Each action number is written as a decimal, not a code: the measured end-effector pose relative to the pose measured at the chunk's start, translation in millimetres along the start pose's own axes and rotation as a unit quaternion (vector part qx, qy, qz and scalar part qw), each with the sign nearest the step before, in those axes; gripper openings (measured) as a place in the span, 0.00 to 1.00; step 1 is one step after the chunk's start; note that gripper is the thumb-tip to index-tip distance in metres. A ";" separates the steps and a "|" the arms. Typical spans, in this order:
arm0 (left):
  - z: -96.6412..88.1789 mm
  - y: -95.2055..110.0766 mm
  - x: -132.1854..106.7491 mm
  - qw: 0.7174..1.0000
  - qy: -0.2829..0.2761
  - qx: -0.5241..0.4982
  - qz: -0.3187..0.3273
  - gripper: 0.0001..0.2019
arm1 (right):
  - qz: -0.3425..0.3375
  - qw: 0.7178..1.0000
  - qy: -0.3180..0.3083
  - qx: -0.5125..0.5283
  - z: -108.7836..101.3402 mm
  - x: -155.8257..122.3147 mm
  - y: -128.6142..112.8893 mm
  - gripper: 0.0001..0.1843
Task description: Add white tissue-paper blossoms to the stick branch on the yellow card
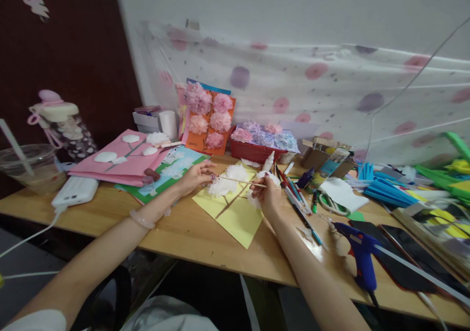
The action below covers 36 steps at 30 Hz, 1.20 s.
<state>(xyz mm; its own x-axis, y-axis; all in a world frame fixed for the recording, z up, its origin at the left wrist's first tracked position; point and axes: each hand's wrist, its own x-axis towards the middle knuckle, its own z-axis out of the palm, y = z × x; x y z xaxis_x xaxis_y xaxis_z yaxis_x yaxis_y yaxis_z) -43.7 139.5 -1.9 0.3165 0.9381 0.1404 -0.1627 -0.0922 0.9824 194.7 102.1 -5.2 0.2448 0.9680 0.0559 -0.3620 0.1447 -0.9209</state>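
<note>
A thin light wooden stick (237, 179) lies across my right hand (269, 194), whose fingers are closed round its right part. My left hand (198, 177) is at the stick's other end, thumb and fingertips pinched together; whether they grip the tip or something small there I cannot tell. Below both hands is a sheet of yellow paper (244, 225), set at an angle, with brown branch lines (231, 202) on it. Fluffy white tufts (223, 186) sit on the upper part of the sheet, one partly behind my right hand.
Pink card (110, 162) with white puffs and a power bank (75, 192) lie left. Behind stand an orange card with pink flowers (211, 120) and a red basket (253, 151). Markers (299, 201), a blue glue gun (362, 255) and a dark phone (422, 252) lie right.
</note>
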 end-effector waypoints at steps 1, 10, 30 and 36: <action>-0.3 -0.4 0.3 1.000 0.001 0.003 0.002 0.24 | -0.001 1.000 -0.008 -0.006 -0.7 0.4 0.8 0.18; 0.3 -2.9 1.0 0.999 0.005 0.042 0.012 0.28 | -0.003 0.999 -0.038 -0.028 0.8 -3.0 -0.2 0.20; -3.1 -4.1 1.5 0.999 -0.006 0.029 -0.026 0.32 | -0.004 1.000 -0.025 -0.015 2.5 -2.9 -1.6 0.21; -2.5 3.3 -3.1 0.994 -0.014 0.105 -0.018 0.31 | -0.062 0.995 0.050 -0.060 -3.9 -1.7 -2.9 0.28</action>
<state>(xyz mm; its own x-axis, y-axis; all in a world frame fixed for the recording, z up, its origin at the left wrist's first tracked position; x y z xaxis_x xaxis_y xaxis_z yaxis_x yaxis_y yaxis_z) -47.6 137.1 0.7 0.3455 0.9324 0.1060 0.0466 -0.1299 0.9904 198.8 99.2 -4.2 0.3719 0.9177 0.1393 -0.2140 0.2308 -0.9492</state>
